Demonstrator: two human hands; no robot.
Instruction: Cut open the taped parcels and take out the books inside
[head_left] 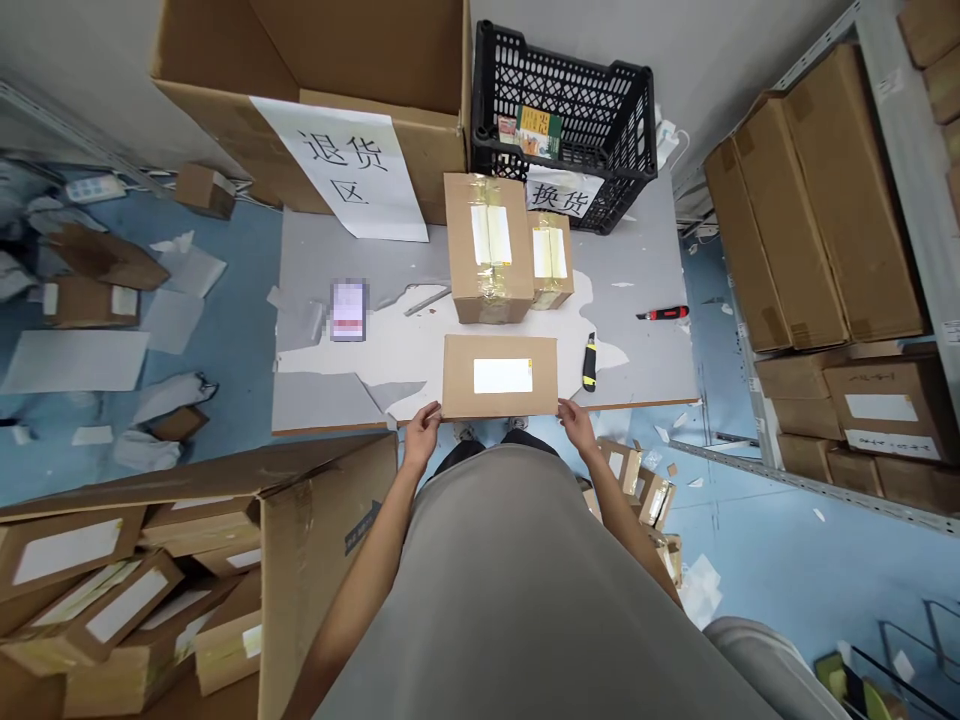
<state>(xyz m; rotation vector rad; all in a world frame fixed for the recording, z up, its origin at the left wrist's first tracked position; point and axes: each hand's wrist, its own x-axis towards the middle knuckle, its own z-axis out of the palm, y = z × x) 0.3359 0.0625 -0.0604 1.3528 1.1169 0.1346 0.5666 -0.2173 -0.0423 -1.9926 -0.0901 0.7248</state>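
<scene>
A flat cardboard box [459, 378] with a white label [502, 376] lies at the table's near edge, right in front of my body. My left hand [422, 432] pinches its near left corner, fingers closed. At the near right corner, my right hand [576, 425] grips the same box with thumb and fingers. Just behind it stand a larger taped box [465, 250] and a smaller taped box [550, 288], side by side. A yellow-and-black utility knife [589, 362] rests to the right of the held box, and a red-and-black utility knife [666, 313] lies farther right.
A large open carton [225, 130] and a black plastic crate [637, 150] stand at the table's back. A phone [349, 310] lies on the table's left side. Another big carton [322, 540] full of parcels is at lower left; shelves of boxes [817, 200] line the right.
</scene>
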